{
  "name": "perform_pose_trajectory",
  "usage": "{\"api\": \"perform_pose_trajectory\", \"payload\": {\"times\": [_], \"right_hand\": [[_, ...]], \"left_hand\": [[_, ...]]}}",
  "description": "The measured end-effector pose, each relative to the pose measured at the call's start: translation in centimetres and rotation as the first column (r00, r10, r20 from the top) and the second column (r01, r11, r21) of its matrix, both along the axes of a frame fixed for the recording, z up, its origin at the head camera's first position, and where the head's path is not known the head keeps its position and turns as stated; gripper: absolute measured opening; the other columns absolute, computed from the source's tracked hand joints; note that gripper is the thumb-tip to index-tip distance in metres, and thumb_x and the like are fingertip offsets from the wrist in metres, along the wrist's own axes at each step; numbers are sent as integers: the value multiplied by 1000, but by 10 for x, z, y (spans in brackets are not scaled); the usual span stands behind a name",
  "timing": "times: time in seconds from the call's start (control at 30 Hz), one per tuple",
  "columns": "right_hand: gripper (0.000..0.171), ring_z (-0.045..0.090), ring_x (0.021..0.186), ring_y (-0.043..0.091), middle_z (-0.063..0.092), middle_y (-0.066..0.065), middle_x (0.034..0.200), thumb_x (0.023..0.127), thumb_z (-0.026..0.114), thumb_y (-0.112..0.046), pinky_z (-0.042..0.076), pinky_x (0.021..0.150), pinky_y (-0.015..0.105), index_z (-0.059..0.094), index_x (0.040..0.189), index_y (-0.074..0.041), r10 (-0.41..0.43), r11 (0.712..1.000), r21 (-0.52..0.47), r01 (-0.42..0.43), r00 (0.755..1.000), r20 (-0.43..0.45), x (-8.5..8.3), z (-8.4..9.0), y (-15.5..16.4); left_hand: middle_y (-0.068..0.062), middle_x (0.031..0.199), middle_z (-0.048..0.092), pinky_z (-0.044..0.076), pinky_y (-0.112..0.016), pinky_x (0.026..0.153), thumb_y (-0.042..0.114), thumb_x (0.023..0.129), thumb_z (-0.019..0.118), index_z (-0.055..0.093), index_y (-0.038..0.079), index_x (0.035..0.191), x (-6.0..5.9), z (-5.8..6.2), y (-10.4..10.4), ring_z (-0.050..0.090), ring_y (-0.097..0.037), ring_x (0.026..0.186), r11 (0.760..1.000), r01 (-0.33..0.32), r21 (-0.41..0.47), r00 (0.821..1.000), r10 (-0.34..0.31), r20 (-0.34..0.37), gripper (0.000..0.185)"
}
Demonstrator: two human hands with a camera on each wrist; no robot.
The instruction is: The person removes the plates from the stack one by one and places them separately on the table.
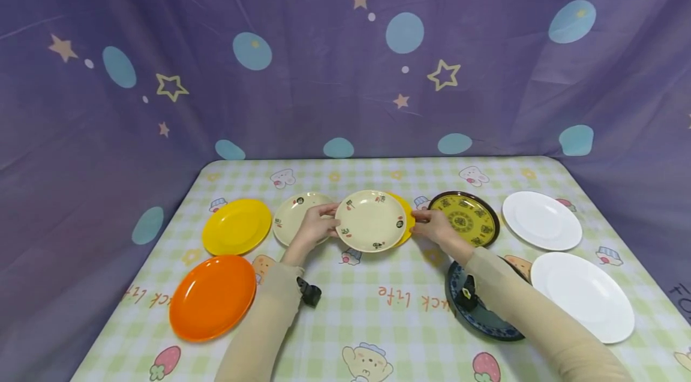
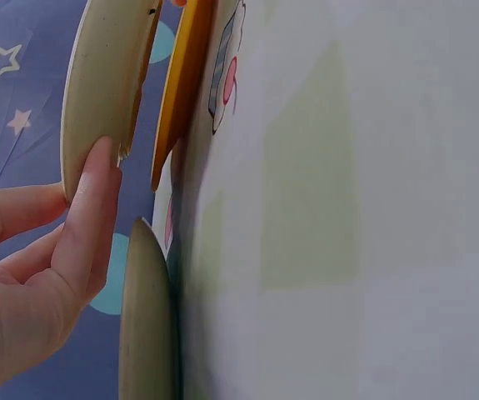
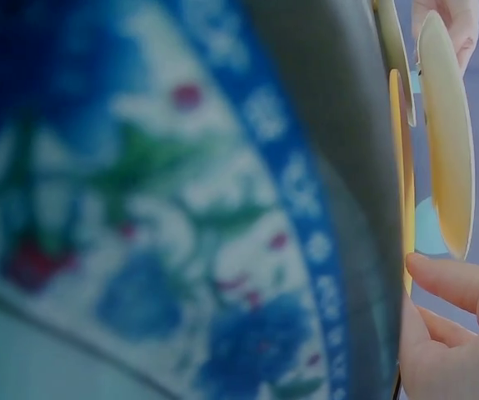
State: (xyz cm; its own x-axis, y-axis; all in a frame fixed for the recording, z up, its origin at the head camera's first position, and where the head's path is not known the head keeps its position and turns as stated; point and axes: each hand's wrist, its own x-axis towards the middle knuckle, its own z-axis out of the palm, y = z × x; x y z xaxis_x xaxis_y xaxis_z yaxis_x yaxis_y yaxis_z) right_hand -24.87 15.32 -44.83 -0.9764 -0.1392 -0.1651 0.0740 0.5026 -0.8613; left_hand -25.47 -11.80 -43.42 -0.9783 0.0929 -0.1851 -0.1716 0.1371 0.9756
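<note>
My left hand (image 1: 315, 226) pinches the left rim of a cream plate (image 1: 370, 220) with small flower marks. In the left wrist view a finger of that hand (image 2: 22, 275) lies on the rim of the cream plate (image 2: 97, 83), which is held off the table. Under it lies a yellow plate (image 1: 408, 221), only its right edge showing. My right hand (image 1: 434, 227) pinches that edge. The right wrist view shows my right hand (image 3: 456, 333) with a fingertip at the yellow plate (image 3: 398, 167), beside the cream plate (image 3: 447, 133).
A second cream plate (image 1: 291, 217) lies behind my left hand. A yellow plate (image 1: 236, 226) and an orange plate (image 1: 212, 297) sit left. A dark plate with a yellow pattern (image 1: 465, 218), two white plates (image 1: 541, 220) (image 1: 582, 295) and a blue patterned plate (image 1: 480, 319) sit right.
</note>
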Motion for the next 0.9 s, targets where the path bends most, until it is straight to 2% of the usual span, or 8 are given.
{"api": "perform_pose_trajectory", "payload": {"times": [0.17,0.47,0.9], "right_hand": [[44,32,124,36,47,23,124,80,58,-1,36,99,41,46,121,9,-12,1000,-2,12,1000,-5,1,-2,0],[44,30,125,34,47,23,123,78,58,1,37,98,40,48,120,10,-31,999,-17,31,999,-22,1,-1,-1],[44,45,114,34,48,22,123,79,59,-1,43,92,38,47,121,8,-31,999,8,32,999,-9,1,-1,-2]], "left_hand": [[-22,104,51,56,-26,54,-15,75,53,48,-4,123,4,2,-4,56,-15,54,1000,3,12,1000,-3,17,49],[-18,103,52,55,-25,53,-11,75,56,49,-1,123,9,2,-14,56,-13,54,999,33,-31,999,-33,12,50],[-19,107,53,56,-30,57,-10,77,55,51,-3,121,25,15,-24,59,-15,61,991,109,-74,994,-108,20,45]]}}
